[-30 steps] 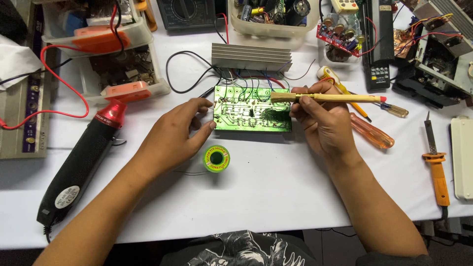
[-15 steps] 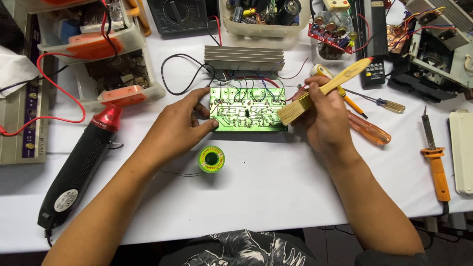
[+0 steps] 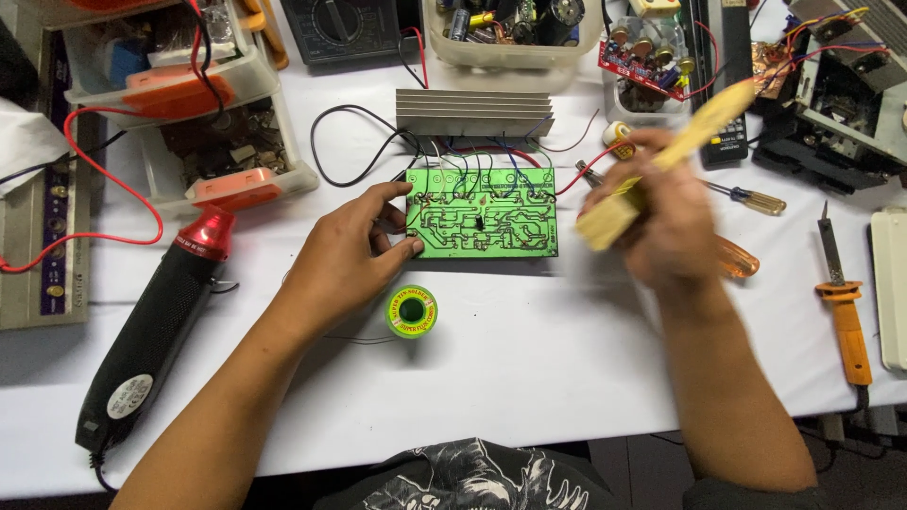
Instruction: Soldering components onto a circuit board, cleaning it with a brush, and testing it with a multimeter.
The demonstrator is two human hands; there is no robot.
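Observation:
A green circuit board (image 3: 484, 225) lies solder side up in the middle of the white table, with wires running to a ribbed metal heat sink (image 3: 472, 111) behind it. My left hand (image 3: 348, 253) rests on the table, fingertips holding the board's left edge. My right hand (image 3: 661, 227), blurred, grips a pale wooden-handled brush (image 3: 661, 168) just right of the board, bristles down and lifted off it. A green and yellow solder spool (image 3: 412, 312) sits in front of the board.
A black and red heat gun (image 3: 156, 326) lies at the left. An orange soldering iron (image 3: 844, 307) and screwdrivers (image 3: 746, 198) lie at the right. Clear parts bins (image 3: 203, 142), a black multimeter (image 3: 342, 28) and open electronics (image 3: 831, 85) crowd the back edge.
My right hand has lifted the brush off the board and swung it to the right, tilting the handle up and away. My left hand stays on the board's left edge.

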